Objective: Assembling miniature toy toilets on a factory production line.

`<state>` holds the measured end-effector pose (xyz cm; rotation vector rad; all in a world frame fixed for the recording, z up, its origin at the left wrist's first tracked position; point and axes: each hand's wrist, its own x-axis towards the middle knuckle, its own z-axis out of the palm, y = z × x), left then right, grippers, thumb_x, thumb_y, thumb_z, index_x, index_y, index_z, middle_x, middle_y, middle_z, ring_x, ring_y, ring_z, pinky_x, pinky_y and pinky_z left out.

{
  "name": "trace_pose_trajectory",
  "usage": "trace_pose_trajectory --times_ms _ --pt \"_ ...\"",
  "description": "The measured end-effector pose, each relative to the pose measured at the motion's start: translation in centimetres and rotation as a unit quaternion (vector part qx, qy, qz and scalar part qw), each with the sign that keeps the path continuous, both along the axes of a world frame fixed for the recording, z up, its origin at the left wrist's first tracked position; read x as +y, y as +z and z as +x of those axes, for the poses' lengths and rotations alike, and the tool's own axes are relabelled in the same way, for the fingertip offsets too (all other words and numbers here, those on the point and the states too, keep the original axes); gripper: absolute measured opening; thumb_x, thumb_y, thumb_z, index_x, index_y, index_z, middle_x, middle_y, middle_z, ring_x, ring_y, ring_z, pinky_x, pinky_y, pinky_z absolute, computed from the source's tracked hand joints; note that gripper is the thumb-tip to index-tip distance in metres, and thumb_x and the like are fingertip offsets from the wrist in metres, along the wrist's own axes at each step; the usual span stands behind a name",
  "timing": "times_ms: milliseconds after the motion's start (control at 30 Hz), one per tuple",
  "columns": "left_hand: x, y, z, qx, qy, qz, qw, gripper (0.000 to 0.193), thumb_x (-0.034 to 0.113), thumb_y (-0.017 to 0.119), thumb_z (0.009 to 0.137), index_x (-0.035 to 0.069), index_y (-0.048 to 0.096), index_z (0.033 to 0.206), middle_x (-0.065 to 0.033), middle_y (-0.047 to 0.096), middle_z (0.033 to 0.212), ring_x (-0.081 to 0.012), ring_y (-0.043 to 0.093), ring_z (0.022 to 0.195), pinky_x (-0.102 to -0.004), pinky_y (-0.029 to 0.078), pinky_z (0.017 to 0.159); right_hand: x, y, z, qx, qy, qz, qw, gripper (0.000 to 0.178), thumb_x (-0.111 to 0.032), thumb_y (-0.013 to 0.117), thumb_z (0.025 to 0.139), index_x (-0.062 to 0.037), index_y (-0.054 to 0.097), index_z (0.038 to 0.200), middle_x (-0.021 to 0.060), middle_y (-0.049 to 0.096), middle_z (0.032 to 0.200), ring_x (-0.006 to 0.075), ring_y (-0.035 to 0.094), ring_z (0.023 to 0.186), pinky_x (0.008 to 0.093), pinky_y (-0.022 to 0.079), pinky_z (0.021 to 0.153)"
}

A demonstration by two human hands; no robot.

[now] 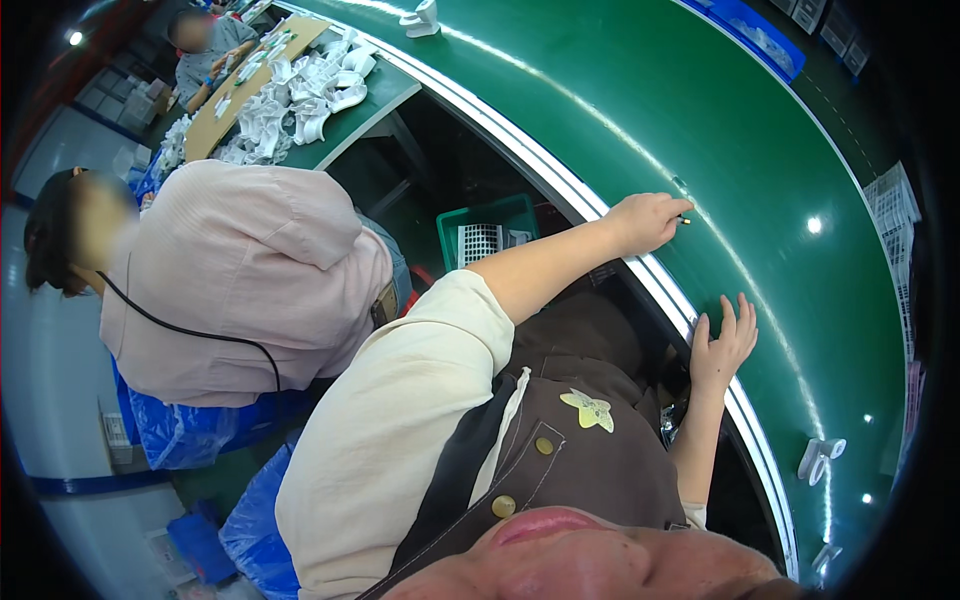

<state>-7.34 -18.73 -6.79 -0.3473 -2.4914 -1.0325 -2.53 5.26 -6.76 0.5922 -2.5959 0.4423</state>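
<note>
My left hand (645, 222) reaches over the pale metal edge of a green conveyor belt (770, 230). Its fingers are closed on a small dark piece (684, 220) with a gold-coloured end, mostly hidden by the fingers. My right hand (725, 345) rests at the belt's near edge, fingers spread, with nothing in it. Farther along on the right lies a white curved plastic part (820, 458) with a round end, and beyond it a second white part (826, 560). Another white plastic part (422, 18) stands on the belt at the far left.
A person in a pink shirt (240, 280) sits close on my left. Behind them, white plastic parts (300, 95) are heaped on a green table, where another person (215, 60) works. A green crate (490, 225) sits below the belt. A blue tray (755, 35) stands beyond it.
</note>
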Motion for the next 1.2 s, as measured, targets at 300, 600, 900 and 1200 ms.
trace_pose_trajectory --times_ms 300,600,900,1200 --pt "0.3 -0.3 0.1 -0.033 -0.002 -0.133 0.991 0.019 0.017 0.053 0.08 0.009 0.064 0.094 -0.0097 0.065 0.081 -0.0279 0.063 0.079 -0.039 0.051 0.072 -0.1 0.0 0.2 0.0 -0.001 -0.013 1.0 0.037 -0.016 0.061 0.079 -0.0055 0.056 0.113 0.0145 0.045 0.131 0.0344 0.036 0.126 0.0497 0.023 0.104" --pt "0.4 -0.5 0.2 0.014 -0.013 -0.186 0.982 0.016 0.02 0.058 0.078 0.01 0.064 0.089 -0.0083 0.063 0.076 -0.0271 0.062 0.076 -0.0382 0.05 0.069 0.2 -0.3 0.0 0.0 0.011 -0.024 1.0 0.036 -0.016 0.06 0.079 -0.0056 0.056 0.113 0.0149 0.046 0.129 0.0345 0.037 0.124 0.0513 0.023 0.104" --pt "0.4 -0.6 0.2 0.076 0.026 -0.17 0.982 0.013 0.018 0.064 0.077 0.01 0.066 0.087 -0.0065 0.053 0.081 -0.0246 0.053 0.083 -0.0352 0.045 0.076 0.2 -0.2 0.0 -0.013 0.01 -0.016 1.0 0.035 -0.014 0.061 0.078 -0.0042 0.057 0.112 0.0152 0.047 0.129 0.0346 0.038 0.124 0.046 0.027 0.103" --pt "0.4 -0.8 0.0 0.06 0.018 -0.166 0.984 0.008 0.015 0.062 0.078 0.007 0.06 0.079 -0.0081 0.053 0.081 -0.0256 0.053 0.082 -0.0368 0.044 0.073 0.4 -0.2 -0.2 -0.031 0.015 -0.021 0.999 0.036 -0.016 0.06 0.079 -0.0046 0.056 0.113 0.0153 0.046 0.129 0.0351 0.037 0.125 0.0486 0.025 0.103"
